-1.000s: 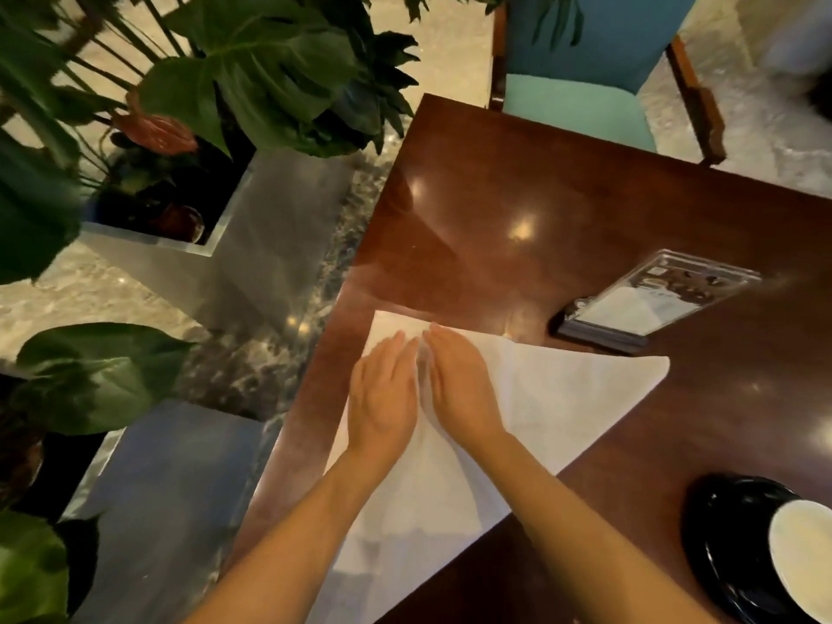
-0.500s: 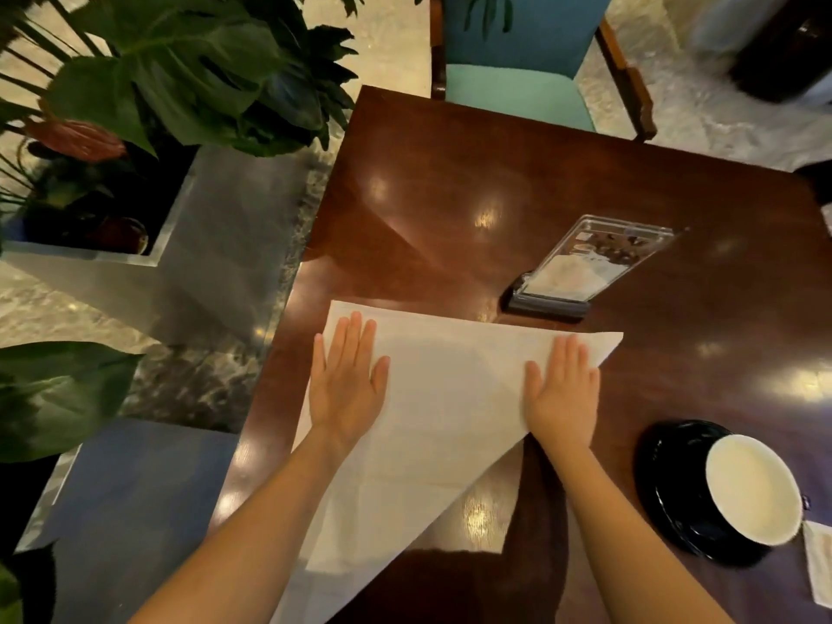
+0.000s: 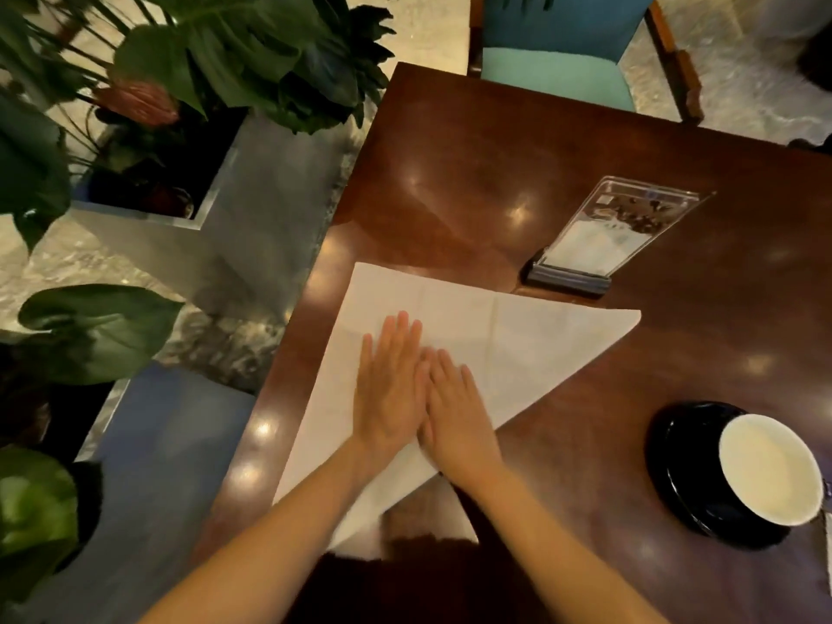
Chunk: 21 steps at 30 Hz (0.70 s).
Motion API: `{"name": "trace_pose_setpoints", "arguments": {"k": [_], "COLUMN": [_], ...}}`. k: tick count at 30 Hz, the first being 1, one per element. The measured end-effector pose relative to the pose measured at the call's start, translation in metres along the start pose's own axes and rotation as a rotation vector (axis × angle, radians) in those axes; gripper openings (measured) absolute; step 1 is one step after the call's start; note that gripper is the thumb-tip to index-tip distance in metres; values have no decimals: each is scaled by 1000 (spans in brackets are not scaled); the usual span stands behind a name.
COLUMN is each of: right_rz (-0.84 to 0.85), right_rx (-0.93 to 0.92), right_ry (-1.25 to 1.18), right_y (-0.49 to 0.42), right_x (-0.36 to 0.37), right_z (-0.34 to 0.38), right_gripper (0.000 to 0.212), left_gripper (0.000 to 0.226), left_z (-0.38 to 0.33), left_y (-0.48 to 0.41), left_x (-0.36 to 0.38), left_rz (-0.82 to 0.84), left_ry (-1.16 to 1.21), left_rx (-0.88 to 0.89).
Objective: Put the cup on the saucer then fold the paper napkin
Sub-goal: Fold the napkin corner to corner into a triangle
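A white paper napkin [image 3: 517,340] lies folded into a triangle on the dark wooden table [image 3: 517,173], its long edge running from the right tip down toward me. My left hand [image 3: 391,389] and my right hand [image 3: 454,412] press flat on it side by side, fingers straight, holding nothing. The white-lined cup [image 3: 770,475] stands on the black saucer [image 3: 675,466] at the table's right, well apart from both hands.
A clear acrylic sign holder [image 3: 599,236] stands just beyond the napkin. A teal chair [image 3: 562,42] faces the far edge. Metal planters with large green leaves [image 3: 216,51] line the floor to the left of the table.
Half a second ago my hands were spread apart on the napkin; they have slid together at its middle. The view has shifted a little.
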State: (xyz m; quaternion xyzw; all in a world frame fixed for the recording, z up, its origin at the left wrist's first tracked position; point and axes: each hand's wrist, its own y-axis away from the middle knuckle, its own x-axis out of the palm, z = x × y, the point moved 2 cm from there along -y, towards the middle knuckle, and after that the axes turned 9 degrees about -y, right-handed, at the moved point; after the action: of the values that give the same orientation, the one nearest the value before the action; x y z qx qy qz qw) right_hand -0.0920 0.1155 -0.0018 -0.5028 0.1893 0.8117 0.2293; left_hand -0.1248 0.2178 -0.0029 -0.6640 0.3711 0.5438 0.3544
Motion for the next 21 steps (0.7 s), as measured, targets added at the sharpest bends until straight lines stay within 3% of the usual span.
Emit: {"name": "trace_pose_setpoints", "arguments": {"k": [5, 11, 17, 21], "right_rz": [45, 58, 61, 94], "right_rx": [-8, -2, -17, -52], "right_ry": [122, 82, 50, 110], "right_y": [8, 8, 9, 10], "right_x": [14, 12, 11, 6], "right_z": [-1, 0, -1, -17], "right_gripper": [52, 66, 63, 76], "left_gripper": [56, 58, 64, 68], "left_z": [-8, 42, 88, 112], "left_y": [72, 122, 165, 180], "left_x": [7, -2, -20, -34], "left_rz": [173, 213, 292, 353], "left_ry": [10, -123, -169, -248], "left_rx": [-56, 103, 300, 412]}}
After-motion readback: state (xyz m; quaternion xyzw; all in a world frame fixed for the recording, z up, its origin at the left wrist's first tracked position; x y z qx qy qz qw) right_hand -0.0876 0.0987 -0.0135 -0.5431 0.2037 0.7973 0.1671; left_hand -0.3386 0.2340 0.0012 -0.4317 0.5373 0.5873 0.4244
